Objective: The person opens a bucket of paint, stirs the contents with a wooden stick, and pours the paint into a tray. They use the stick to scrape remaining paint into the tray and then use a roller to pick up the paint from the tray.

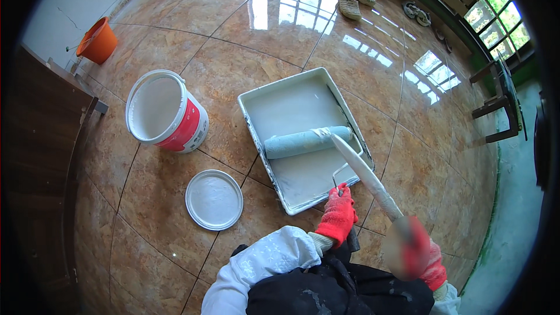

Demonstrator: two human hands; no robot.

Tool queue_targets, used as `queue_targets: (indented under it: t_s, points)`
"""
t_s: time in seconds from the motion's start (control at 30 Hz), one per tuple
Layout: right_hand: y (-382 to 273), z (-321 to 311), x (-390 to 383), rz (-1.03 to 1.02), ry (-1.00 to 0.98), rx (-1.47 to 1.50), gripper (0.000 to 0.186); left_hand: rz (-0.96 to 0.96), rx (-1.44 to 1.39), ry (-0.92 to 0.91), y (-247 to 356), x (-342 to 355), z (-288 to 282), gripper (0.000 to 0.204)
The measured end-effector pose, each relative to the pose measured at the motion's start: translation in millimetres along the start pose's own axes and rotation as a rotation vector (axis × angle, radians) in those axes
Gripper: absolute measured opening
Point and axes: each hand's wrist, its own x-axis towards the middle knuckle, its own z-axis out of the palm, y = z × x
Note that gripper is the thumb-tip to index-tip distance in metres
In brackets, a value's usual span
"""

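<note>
My left hand in a red glove is closed on the roller's handle beside the lower right edge of a white paint tray. The light-blue roller lies across the tray in white paint. My right hand, also gloved in red and partly blurred, grips a long white paint-coated stick, whose far end reaches onto the right part of the roller. Left of the tray stand an open white-and-red bucket with white inside and, nearer me, its round lid on the floor.
Tiled floor surrounds the tray. An orange bucket stands by the left wall, a dark wooden piece of furniture at the left. Sandals and shoes lie at the back; a dark wooden chair-like piece stands by the right wall.
</note>
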Motion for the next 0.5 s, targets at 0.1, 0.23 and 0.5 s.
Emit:
queue_targets:
  t_s: [0.1, 0.23, 0.5]
  points:
    - [10, 4, 6, -0.015, 0.121, 0.293, 0.065, -0.01, -0.003, 0.004, 6, -4, 7, 0.03]
    - [-18, 14, 54, 0.422, -0.217, 0.649, 0.059, 0.009, 0.006, 0.026, 2, -9, -2, 0.031]
    - [-17, 50, 87, 0.44, -0.405, 1.019, 0.048, -0.02, 0.045, 0.014, 0, -11, -3, 0.034]
